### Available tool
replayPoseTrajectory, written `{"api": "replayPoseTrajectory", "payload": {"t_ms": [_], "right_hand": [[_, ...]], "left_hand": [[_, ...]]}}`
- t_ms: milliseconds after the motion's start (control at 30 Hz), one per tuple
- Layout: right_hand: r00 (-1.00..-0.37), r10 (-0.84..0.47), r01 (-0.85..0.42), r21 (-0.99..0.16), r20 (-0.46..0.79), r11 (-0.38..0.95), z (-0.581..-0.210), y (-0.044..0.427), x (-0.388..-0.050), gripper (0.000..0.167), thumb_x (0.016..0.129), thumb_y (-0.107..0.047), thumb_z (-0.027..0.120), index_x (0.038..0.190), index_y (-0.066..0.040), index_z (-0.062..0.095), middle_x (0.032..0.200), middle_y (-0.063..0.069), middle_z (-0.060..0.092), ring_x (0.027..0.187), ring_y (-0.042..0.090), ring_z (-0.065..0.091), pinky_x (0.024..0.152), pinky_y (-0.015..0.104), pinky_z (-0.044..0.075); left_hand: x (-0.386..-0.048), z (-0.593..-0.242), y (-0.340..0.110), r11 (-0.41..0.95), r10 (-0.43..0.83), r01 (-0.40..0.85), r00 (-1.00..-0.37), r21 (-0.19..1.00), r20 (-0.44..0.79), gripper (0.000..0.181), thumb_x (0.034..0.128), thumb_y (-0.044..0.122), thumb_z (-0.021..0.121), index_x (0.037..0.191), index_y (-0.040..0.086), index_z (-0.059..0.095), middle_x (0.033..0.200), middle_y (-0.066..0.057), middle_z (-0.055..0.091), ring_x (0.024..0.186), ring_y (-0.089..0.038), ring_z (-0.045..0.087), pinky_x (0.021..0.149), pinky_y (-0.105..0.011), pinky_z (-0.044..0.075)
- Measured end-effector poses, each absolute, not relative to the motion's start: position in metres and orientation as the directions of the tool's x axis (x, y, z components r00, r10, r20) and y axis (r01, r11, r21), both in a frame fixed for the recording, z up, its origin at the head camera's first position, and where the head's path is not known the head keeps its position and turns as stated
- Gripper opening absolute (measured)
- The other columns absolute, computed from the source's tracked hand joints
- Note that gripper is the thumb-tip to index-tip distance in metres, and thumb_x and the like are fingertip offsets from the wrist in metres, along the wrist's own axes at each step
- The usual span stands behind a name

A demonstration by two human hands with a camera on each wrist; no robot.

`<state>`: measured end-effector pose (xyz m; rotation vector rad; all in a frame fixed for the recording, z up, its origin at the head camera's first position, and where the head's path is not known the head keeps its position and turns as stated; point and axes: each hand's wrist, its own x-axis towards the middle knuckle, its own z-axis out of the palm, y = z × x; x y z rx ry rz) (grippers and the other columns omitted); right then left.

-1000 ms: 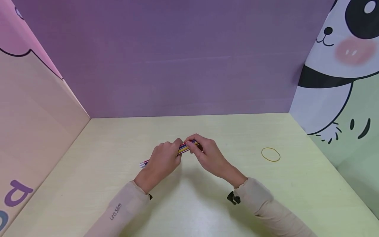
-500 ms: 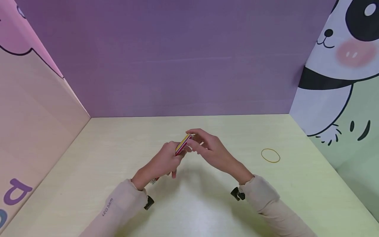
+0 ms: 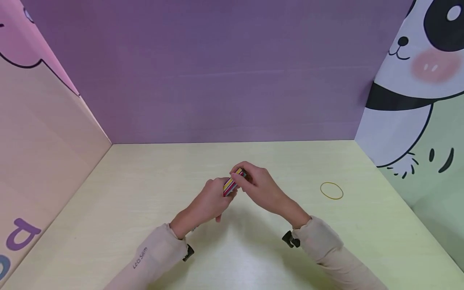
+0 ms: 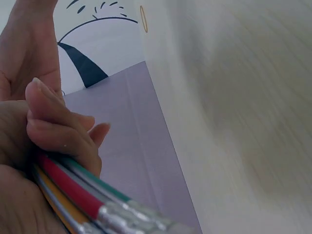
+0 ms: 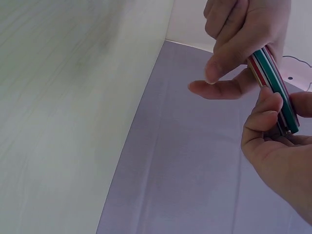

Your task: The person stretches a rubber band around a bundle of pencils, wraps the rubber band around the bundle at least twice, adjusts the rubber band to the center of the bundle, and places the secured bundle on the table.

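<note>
A bundle of striped pencils point(image 3: 230, 186) in red, yellow, green and white is held above the table between both hands. My left hand point(image 3: 208, 201) wraps around its middle. In the left wrist view the pencils' metal ferrules point(image 4: 122, 214) stick out below that hand. With thumb and fingertips, my right hand point(image 3: 259, 187) pinches the far end of the bundle. The right wrist view shows the pencils point(image 5: 273, 80) running from the left fist down to the right fingers, their ends nearly level. How many pencils there are is hidden by the fingers.
A yellow rubber band point(image 3: 331, 191) lies on the pale wooden table point(image 3: 145, 173), right of the hands. A purple panel point(image 3: 232, 80) closes off the back. Printed side panels stand left and right, the right one with a panda point(image 3: 417, 88).
The bundle has turned to a steeper angle in the left hand. The right fingers loosened from its upper end, then closed on it again. The rubber band has stayed put.
</note>
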<state>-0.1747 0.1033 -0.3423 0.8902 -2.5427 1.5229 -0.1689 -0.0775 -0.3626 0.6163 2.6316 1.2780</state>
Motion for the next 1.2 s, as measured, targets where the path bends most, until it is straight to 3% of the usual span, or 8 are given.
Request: {"api": "replayPoseTrajectory", "payload": {"t_ms": [133,267,533,633,767,900,1033,1200], "right_hand": [[-0.82,-0.472,-0.514,-0.781,0.324,0.356,-0.341,0.107,-0.177,0.016,0.104,-0.025,0.054,0.108,-0.013,0.063,0.079,-0.001,0.061,0.071,0.021,0.058,0.062,0.029,0.048],[-0.817,-0.473,-0.517,-0.781,0.329,0.35,-0.339,0.111,-0.18,0.012,0.103,-0.022,0.055,0.104,-0.013,0.064,0.08,0.0,0.061,0.07,0.019,0.057,0.061,0.029,0.046],[-0.84,-0.442,-0.458,-0.848,0.315,0.266,-0.344,0.109,-0.181,0.015,0.1,-0.026,0.061,0.106,-0.013,0.066,0.083,0.005,0.065,0.071,0.026,0.06,0.06,0.028,0.046],[-0.845,-0.435,-0.442,-0.865,0.313,0.236,-0.345,0.108,-0.182,0.015,0.099,-0.026,0.063,0.109,-0.015,0.064,0.08,0.008,0.065,0.071,0.03,0.06,0.061,0.029,0.047],[-0.851,-0.429,-0.422,-0.881,0.304,0.213,-0.346,0.108,-0.184,0.016,0.1,-0.029,0.061,0.112,-0.019,0.062,0.08,0.008,0.065,0.072,0.034,0.06,0.063,0.032,0.05],[-0.852,-0.415,-0.403,-0.906,0.319,0.132,-0.346,0.108,-0.187,0.021,0.105,-0.028,0.051,0.116,-0.012,0.059,0.086,0.011,0.065,0.074,0.031,0.06,0.065,0.031,0.051],[-0.869,-0.389,-0.352,-0.934,0.307,0.05,-0.347,0.108,-0.19,0.026,0.107,-0.024,0.046,0.117,-0.002,0.058,0.09,0.016,0.065,0.076,0.025,0.059,0.066,0.028,0.052],[-0.872,-0.387,-0.342,-0.939,0.299,0.044,-0.346,0.108,-0.19,0.027,0.107,-0.022,0.045,0.116,0.0,0.058,0.09,0.016,0.065,0.076,0.022,0.058,0.066,0.029,0.052]], "left_hand": [[-0.169,-0.363,-0.075,0.556,0.394,0.283,-0.918,0.782,0.052,0.017,0.0956,0.005,0.062,0.111,0.003,0.057,0.076,-0.014,0.063,0.034,-0.019,0.057,0.036,-0.033,0.048],[-0.17,-0.364,-0.075,0.509,0.415,0.278,-0.908,0.815,0.051,0.023,0.0944,0.009,0.067,0.113,0.003,0.055,0.082,-0.02,0.065,0.036,-0.022,0.058,0.036,-0.035,0.048],[-0.171,-0.368,-0.079,0.413,0.497,0.313,-0.864,0.855,0.076,0.02,0.101,0.011,0.057,0.119,0.005,0.055,0.069,-0.011,0.05,0.032,-0.023,0.052,0.035,-0.034,0.044],[-0.172,-0.368,-0.08,0.374,0.523,0.297,-0.85,0.879,0.065,0.017,0.1023,0.012,0.055,0.119,0.007,0.055,0.069,-0.016,0.051,0.032,-0.022,0.05,0.035,-0.032,0.043],[-0.173,-0.368,-0.083,0.298,0.563,0.251,-0.825,0.921,0.042,0.014,0.1031,0.015,0.054,0.114,0.007,0.055,0.057,-0.013,0.05,0.032,-0.021,0.046,0.035,-0.029,0.04],[-0.175,-0.366,-0.085,0.21,0.565,0.164,-0.825,0.964,0.018,0.018,0.1027,0.02,0.055,0.111,0.004,0.052,0.045,-0.006,0.043,0.033,-0.019,0.041,0.036,-0.028,0.036],[-0.177,-0.364,-0.085,0.133,0.529,0.083,-0.849,0.988,0.0,0.02,0.1022,0.018,0.055,0.114,0.002,0.053,0.045,-0.001,0.04,0.034,-0.016,0.04,0.037,-0.027,0.035],[-0.177,-0.364,-0.085,0.101,0.519,0.054,-0.855,0.993,-0.007,0.018,0.1017,0.014,0.054,0.114,0.002,0.054,0.045,-0.001,0.039,0.035,-0.015,0.04,0.038,-0.026,0.035]]}}
